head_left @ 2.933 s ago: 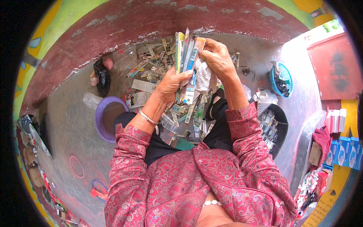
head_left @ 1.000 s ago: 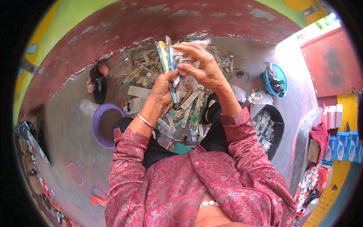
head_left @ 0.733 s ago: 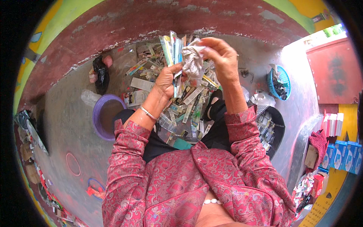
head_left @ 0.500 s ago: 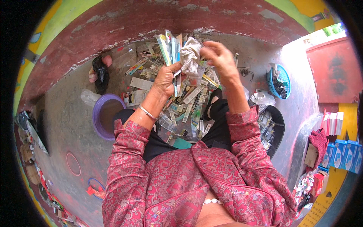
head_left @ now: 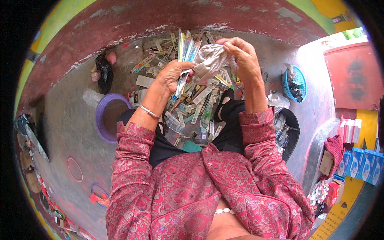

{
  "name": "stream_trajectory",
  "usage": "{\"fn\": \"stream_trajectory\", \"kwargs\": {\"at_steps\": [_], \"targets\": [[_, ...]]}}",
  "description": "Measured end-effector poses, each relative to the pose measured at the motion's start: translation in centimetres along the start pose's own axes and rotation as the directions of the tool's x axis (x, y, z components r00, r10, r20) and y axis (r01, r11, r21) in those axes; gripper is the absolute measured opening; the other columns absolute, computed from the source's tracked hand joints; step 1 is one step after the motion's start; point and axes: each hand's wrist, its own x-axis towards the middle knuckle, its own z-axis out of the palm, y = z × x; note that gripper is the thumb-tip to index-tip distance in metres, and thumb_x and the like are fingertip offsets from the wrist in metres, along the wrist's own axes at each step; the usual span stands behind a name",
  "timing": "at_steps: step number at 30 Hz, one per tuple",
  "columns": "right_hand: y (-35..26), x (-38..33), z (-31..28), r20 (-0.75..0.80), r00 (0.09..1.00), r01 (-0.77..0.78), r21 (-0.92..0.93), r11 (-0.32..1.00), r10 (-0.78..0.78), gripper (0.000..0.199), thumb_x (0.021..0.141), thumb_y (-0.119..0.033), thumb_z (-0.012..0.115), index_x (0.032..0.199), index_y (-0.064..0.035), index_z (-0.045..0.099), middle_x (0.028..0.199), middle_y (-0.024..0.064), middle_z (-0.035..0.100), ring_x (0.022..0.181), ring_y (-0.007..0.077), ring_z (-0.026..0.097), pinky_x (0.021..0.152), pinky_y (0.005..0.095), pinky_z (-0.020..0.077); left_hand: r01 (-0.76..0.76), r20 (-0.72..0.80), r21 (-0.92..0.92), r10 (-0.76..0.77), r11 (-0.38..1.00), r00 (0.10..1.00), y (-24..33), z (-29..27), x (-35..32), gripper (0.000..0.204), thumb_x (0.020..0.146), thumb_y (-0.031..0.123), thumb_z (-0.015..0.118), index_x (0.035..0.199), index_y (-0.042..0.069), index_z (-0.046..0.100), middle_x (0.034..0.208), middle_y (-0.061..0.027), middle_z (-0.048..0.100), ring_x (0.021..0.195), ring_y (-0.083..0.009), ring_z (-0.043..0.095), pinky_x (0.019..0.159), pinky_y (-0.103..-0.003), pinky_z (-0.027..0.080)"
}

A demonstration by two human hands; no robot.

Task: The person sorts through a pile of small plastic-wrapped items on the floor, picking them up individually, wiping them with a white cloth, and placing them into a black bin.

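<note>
My left hand (head_left: 170, 76) grips a bundle of long flat packets (head_left: 186, 46), green, yellow and blue, held upright. My right hand (head_left: 242, 56) pinches a crumpled whitish plastic wrapper (head_left: 210, 60) that hangs between the two hands and touches the bundle. Beneath them, a heap of loose packets and strips (head_left: 196, 104) lies spread on the grey floor in front of my knees. A thin metal bangle sits on my left wrist.
A purple basin (head_left: 108, 116) stands at my left. A black tub (head_left: 286, 132) with small items is at my right, a blue basket (head_left: 294, 84) beyond it. A black bag (head_left: 104, 72) lies by the dark red wall. Boxes (head_left: 360, 160) are stacked far right.
The right hand has pulled a crumpled wrapper away from the bundle and now holds it bunched up. The left hand kept the bundle upright, shifting slightly.
</note>
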Motion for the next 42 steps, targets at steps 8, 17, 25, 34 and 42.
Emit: {"fn": "stream_trajectory", "kwargs": {"at_steps": [8, 17, 25, 34, 42], "targets": [[0.5, 0.8, -1.5, -0.388, 0.911, -0.173, -0.042, 0.984, 0.143, 0.021, 0.079, -0.017, 0.062, 0.073, 0.0026, 0.059, 0.065, 0.0049, 0.059, 0.057, 0.0106, 0.051, 0.053, 0.0246, 0.0424, -0.165, -0.12, 0.116, 0.179, 0.979, 0.977, 0.6, -0.5, 0.4, 0.018, 0.072, 0.005, 0.063, 0.087, -0.005, 0.06, 0.084, -0.0099, 0.065, 0.057, -0.0074, 0.054, 0.052, -0.017, 0.045], [2.9, 0.8, 3.3, -0.23, 0.933, -0.211, 0.278, 0.937, 0.278, 0.02, 0.077, -0.019, 0.064, 0.073, -0.0013, 0.056, 0.066, 0.0072, 0.058, 0.056, 0.018, 0.054, 0.052, 0.0312, 0.0432, -0.275, 0.047, 0.157, 0.271, 0.949, 0.961, -2.5, 4.2, -0.3, 0.022, 0.071, 0.007, 0.066, 0.089, 0.002, 0.055, 0.075, -0.0054, 0.06, 0.054, -0.0104, 0.054, 0.05, -0.021, 0.047], [1.8, 2.7, -4.6, 0.147, 0.85, -0.431, 0.746, 0.508, 0.505, 0.017, 0.084, -0.018, 0.055, 0.079, -0.0021, 0.056, 0.068, 0.0111, 0.059, 0.061, 0.0231, 0.059, 0.06, 0.0383, 0.052, -0.17, 0.097, -0.107, 0.18, 0.98, 0.979, 0.1, -0.2, 0.5, 0.012, 0.075, 0.006, 0.062, 0.084, 0.001, 0.057, 0.07, -0.0031, 0.058, 0.051, -0.0069, 0.054, 0.045, -0.017, 0.043], [0.1, 0.0, 0.9, 0.01, 0.879, -0.47, 0.184, 0.863, 0.477, 0.036, 0.079, -0.036, 0.06, 0.089, -0.0015, 0.058, 0.083, 0.0073, 0.059, 0.071, 0.0152, 0.056, 0.062, 0.0289, 0.0466, 0.001, 0.31, -0.454, 0.156, 0.891, 0.938, 0.7, 0.5, 0.3, 0.012, 0.082, 0.007, 0.054, 0.091, 0.001, 0.05, 0.062, -0.0026, 0.048, 0.051, -0.0079, 0.043, 0.046, -0.019, 0.036], [-0.4, 0.5, 0.1, 0.161, 0.859, -0.507, 0.407, 0.76, 0.487, 0.024, 0.08, -0.02, 0.061, 0.091, 0.0017, 0.059, 0.082, 0.0096, 0.063, 0.068, 0.0178, 0.062, 0.061, 0.0305, 0.0515, -0.181, 0.155, -0.238, 0.221, 0.954, 0.963, 1.2, 0.9, 0.3, 0.018, 0.076, 0.002, 0.059, 0.09, -0.005, 0.05, 0.07, -0.0059, 0.057, 0.052, -0.0082, 0.049, 0.046, -0.018, 0.043]]}}
